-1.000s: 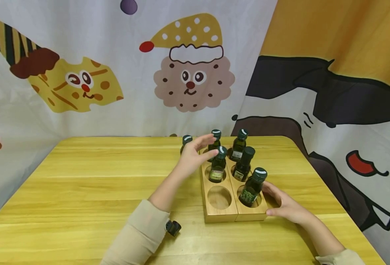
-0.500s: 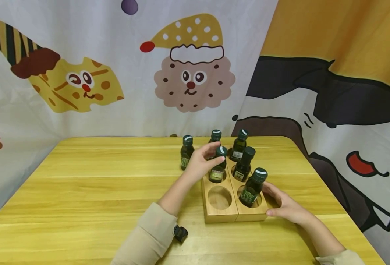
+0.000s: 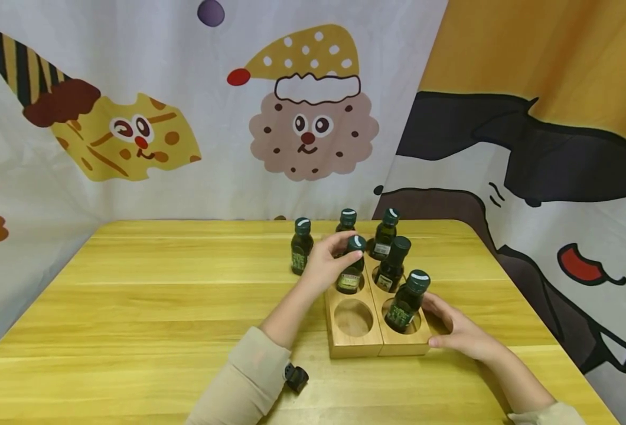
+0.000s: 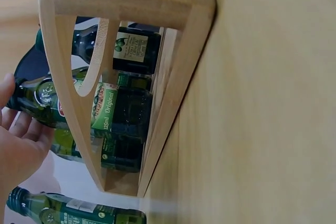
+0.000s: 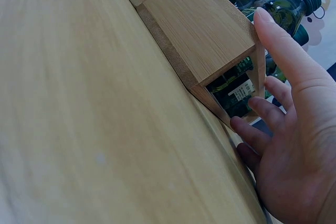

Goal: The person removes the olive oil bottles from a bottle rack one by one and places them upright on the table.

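In the head view, a two-row wooden bottle rack (image 3: 354, 349) with round holes stands on the table. My left hand (image 3: 323, 262) holds the neck of a small dark green glass bottle (image 3: 349, 280) in the rack's left row, thumb by the cap. In the left wrist view that bottle (image 4: 126, 109) stands inside the rack, with the fingers behind its neck. My right hand (image 3: 462, 336) grips the rack's near right corner; in the right wrist view its thumb (image 5: 283, 45) lies at the upper edge and its fingers along the side. Beside it, a green bottle (image 3: 406, 304) leans in its hole.
Another bottle (image 3: 302, 248) stands on the table left of the rack. Further bottles (image 3: 384, 236) occupy the far holes. The near left hole (image 3: 353, 317) holds nothing. A patterned curtain (image 3: 313, 195) hangs behind the wooden table (image 3: 148, 319).
My left hand has moved right and slightly down, from beside the bottle to its neck, uncovering the bottle on the table. The right hand and the rack have stayed put.
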Demonstrator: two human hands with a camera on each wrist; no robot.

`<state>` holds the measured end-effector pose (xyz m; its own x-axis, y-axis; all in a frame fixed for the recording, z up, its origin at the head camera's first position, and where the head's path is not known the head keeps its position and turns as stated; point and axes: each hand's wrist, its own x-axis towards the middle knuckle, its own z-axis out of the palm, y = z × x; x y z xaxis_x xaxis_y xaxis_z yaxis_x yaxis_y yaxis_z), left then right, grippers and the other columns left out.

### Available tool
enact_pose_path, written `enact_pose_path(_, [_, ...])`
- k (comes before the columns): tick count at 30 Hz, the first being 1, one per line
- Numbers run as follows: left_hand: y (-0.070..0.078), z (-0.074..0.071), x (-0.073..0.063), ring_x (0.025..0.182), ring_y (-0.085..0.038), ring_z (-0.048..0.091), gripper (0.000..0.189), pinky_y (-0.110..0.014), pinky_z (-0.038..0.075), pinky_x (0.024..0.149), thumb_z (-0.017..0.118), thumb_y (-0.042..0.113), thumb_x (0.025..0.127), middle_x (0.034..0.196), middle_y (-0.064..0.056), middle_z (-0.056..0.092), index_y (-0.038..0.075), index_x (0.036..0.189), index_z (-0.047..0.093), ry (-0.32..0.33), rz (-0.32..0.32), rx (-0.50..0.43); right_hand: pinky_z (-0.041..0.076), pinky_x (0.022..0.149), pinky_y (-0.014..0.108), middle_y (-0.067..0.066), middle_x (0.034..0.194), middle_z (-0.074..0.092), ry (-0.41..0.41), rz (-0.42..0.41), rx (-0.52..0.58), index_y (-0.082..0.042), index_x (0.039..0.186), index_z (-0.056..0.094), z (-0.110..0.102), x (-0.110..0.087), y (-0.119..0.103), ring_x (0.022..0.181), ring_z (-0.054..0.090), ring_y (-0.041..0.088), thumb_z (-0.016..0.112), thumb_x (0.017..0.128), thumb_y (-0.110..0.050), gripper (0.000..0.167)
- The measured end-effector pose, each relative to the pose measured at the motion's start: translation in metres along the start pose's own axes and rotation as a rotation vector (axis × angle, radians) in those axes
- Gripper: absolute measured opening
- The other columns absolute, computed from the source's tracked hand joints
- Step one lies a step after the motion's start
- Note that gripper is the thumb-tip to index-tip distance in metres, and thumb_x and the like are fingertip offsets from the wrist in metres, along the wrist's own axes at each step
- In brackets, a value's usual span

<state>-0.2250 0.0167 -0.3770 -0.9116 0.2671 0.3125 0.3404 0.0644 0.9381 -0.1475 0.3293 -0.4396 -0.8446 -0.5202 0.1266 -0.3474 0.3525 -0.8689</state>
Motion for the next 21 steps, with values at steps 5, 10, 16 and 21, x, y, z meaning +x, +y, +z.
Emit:
enact_pose_path(5, [0.003,0.001,-0.001,0.093,-0.015,0.061,0.038,-0.029,0.051,0.079,0.07,0.012,0.089,0.1,-0.004,0.067,0.01,0.125,0.063,0.003,0.016,0.004,0.027,0.1,0.013,0.031,0.14,0.038,-0.003,-0.006,0.004,0.002,0.149,0.024,0.0,0.0,0.002,0.125,0.039,0.0,0.074,0.083,-0.012,0.084])
enact_pose_path(10, [0.007,0.001,-0.001,0.094,-0.014,0.061,0.038,-0.028,0.051,0.08,0.071,0.013,0.088,0.101,-0.003,0.068,0.011,0.125,0.063,0.009,0.025,0.004,0.027,0.1,0.013,0.03,0.141,0.038,-0.006,-0.003,0.007,0.001,0.149,0.024,0.0,0.0,0.003,0.125,0.039,0.0,0.073,0.083,-0.012,0.084])
enact_pose_path(16, [0.02,-0.001,0.0,0.096,-0.014,0.062,0.038,-0.029,0.053,0.078,0.07,0.014,0.089,0.103,-0.003,0.068,0.011,0.126,0.062,0.001,0.039,-0.042,0.027,0.099,0.013,0.032,0.14,0.037,-0.008,-0.018,0.006,0.003,0.148,0.023,0.0,0.0,0.001,0.125,0.039,-0.001,0.074,0.084,-0.014,0.084])
enact_pose_path(21, [0.033,-0.004,0.001,0.093,-0.014,0.062,0.039,-0.029,0.054,0.075,0.071,0.015,0.089,0.102,-0.002,0.068,0.014,0.126,0.062,0.0,0.041,-0.035,0.027,0.099,0.013,0.032,0.14,0.037,-0.018,-0.022,0.008,0.003,0.149,0.023,-0.001,0.0,0.0,0.125,0.038,0.0,0.073,0.085,-0.013,0.083])
